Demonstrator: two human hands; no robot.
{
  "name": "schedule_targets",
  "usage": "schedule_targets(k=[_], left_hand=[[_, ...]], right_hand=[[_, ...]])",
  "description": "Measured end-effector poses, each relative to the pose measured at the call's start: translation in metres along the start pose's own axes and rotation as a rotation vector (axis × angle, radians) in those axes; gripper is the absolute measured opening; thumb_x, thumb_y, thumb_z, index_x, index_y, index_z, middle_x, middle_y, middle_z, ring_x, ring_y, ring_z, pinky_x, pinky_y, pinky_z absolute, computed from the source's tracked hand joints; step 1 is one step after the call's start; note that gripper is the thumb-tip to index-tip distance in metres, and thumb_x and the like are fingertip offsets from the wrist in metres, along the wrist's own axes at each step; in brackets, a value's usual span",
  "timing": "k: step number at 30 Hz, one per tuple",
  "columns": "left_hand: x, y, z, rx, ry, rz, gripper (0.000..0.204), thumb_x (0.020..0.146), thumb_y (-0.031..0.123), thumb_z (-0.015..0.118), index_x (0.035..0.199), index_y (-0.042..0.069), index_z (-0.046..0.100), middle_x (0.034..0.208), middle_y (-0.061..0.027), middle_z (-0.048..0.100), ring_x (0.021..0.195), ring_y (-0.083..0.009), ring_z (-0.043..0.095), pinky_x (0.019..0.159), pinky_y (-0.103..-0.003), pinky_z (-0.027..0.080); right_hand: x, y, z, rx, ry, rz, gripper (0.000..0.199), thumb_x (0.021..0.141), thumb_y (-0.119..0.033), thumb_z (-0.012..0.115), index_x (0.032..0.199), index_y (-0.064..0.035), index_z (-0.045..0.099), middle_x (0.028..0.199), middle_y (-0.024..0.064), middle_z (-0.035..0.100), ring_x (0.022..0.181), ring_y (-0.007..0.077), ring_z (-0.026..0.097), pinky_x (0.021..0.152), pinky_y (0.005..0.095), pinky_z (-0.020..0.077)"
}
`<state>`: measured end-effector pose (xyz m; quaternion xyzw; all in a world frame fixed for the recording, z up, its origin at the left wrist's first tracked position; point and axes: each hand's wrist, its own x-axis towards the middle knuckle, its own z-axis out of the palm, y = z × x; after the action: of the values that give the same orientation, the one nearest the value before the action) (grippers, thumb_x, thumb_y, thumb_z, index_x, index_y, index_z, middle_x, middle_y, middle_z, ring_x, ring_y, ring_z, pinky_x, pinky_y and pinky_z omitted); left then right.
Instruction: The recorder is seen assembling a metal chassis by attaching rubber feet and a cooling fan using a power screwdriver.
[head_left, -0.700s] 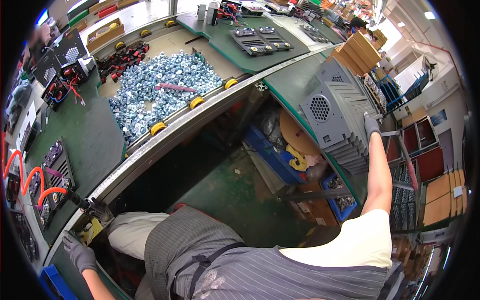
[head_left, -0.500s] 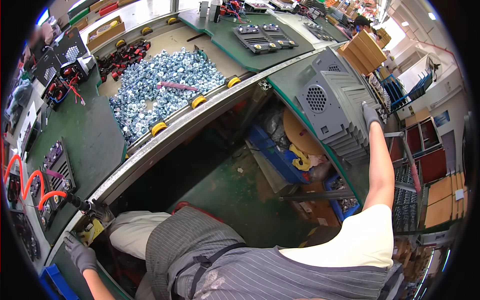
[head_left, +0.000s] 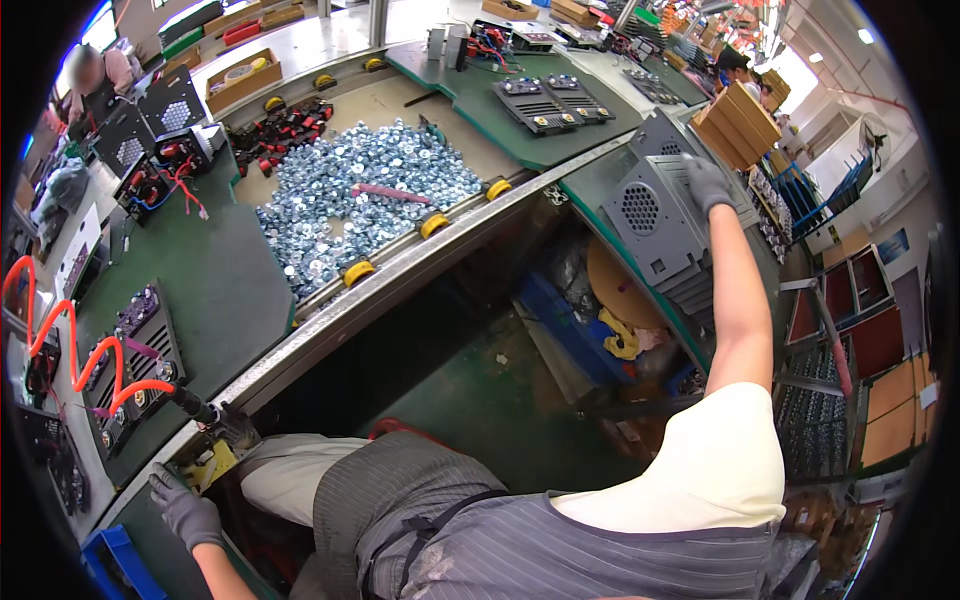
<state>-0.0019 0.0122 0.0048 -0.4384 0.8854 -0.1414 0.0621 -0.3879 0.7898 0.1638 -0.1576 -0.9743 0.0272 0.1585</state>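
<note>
My right hand [head_left: 710, 184], in a grey glove, lies over the upper part of a stack of grey metal panels [head_left: 655, 240] on the right bench. Its fingers look stretched out, with no firm hold visible. The panels have round vents of small holes. At the lower left my left hand [head_left: 188, 512], also gloved in grey, rests on the bench edge with its fingers extended. Close by it are a yellow piece [head_left: 210, 466] and a black tool [head_left: 195, 404] on a coiled orange hose [head_left: 72, 340].
A tray of loose silver screws [head_left: 370, 205] lies ahead, with black and red parts [head_left: 285, 135] behind. A metal rail [head_left: 400, 275] runs diagonally before me. Black assemblies [head_left: 553, 103] sit on a green mat. Cardboard boxes [head_left: 735, 128] stand beyond the panels; a blue bin [head_left: 570, 325] is below.
My right hand has moved from the stack's right edge, left and up across its top. My left hand stays at the bench edge. The whole view has shifted slightly.
</note>
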Motion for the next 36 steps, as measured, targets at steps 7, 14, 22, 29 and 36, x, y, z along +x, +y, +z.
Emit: schedule_targets(k=[7, 14, 22, 29, 36], left_hand=[[-0.005, 0.003, -0.004, 0.018, 0.084, -0.016, 0.089, 0.069, 0.003, 0.061, 0.146, 0.010, 0.016, 0.146, -0.0167, 0.027, 0.131, -0.0383, 0.032, 0.105, -0.044, 0.034], [-0.005, 0.003, -0.008, 0.031, 0.073, -0.009, 0.088, 0.070, 0.008, 0.061, 0.146, 0.010, 0.017, 0.146, -0.0156, 0.028, 0.132, -0.0369, 0.032, 0.102, -0.043, 0.035], [-0.006, 0.001, -0.001, 0.012, 0.108, 0.012, 0.089, 0.070, 0.005, 0.061, 0.146, 0.011, 0.016, 0.147, -0.0131, 0.029, 0.131, -0.0350, 0.033, 0.099, -0.048, 0.038], [-0.006, 0.001, -0.008, 0.033, 0.028, -0.019, 0.085, 0.072, 0.009, 0.060, 0.145, 0.010, 0.018, 0.149, -0.0121, 0.026, 0.133, -0.0327, 0.032, 0.101, -0.047, 0.036], [-0.006, 0.002, -0.011, 0.069, 0.062, -0.036, 0.088, 0.068, 0.011, 0.062, 0.144, 0.007, 0.019, 0.147, -0.0152, 0.027, 0.131, -0.0365, 0.034, 0.102, -0.049, 0.034]], right_hand=[[-0.019, -0.069, 0.026, -0.258, 0.080, -0.286, 0.063, 0.072, -0.052, 0.069, 0.112, -0.0048, 0.061, 0.115, 0.0155, 0.060, 0.111, 0.0333, 0.053, 0.096, 0.0396, 0.0405], [-0.008, -0.083, 0.018, -0.293, -0.008, -0.016, 0.064, 0.070, -0.058, 0.068, 0.109, -0.0081, 0.058, 0.117, 0.0155, 0.058, 0.108, 0.0329, 0.053, 0.091, 0.0418, 0.0425], [-0.020, -0.083, -0.004, -0.313, -0.119, -0.183, 0.054, 0.070, -0.043, 0.074, 0.112, -0.0125, 0.059, 0.110, 0.0134, 0.062, 0.108, 0.0321, 0.054, 0.090, 0.0395, 0.0433], [-0.008, -0.090, -0.004, -0.419, -0.249, -0.249, 0.060, 0.066, -0.042, 0.073, 0.115, -0.0096, 0.061, 0.113, 0.0159, 0.061, 0.109, 0.0307, 0.055, 0.093, 0.0371, 0.0428], [0.010, -0.114, 0.003, -0.337, -0.447, -0.250, 0.081, 0.053, -0.034, 0.081, 0.124, -0.0044, 0.055, 0.117, 0.0173, 0.061, 0.109, 0.0295, 0.058, 0.093, 0.0334, 0.0451]])
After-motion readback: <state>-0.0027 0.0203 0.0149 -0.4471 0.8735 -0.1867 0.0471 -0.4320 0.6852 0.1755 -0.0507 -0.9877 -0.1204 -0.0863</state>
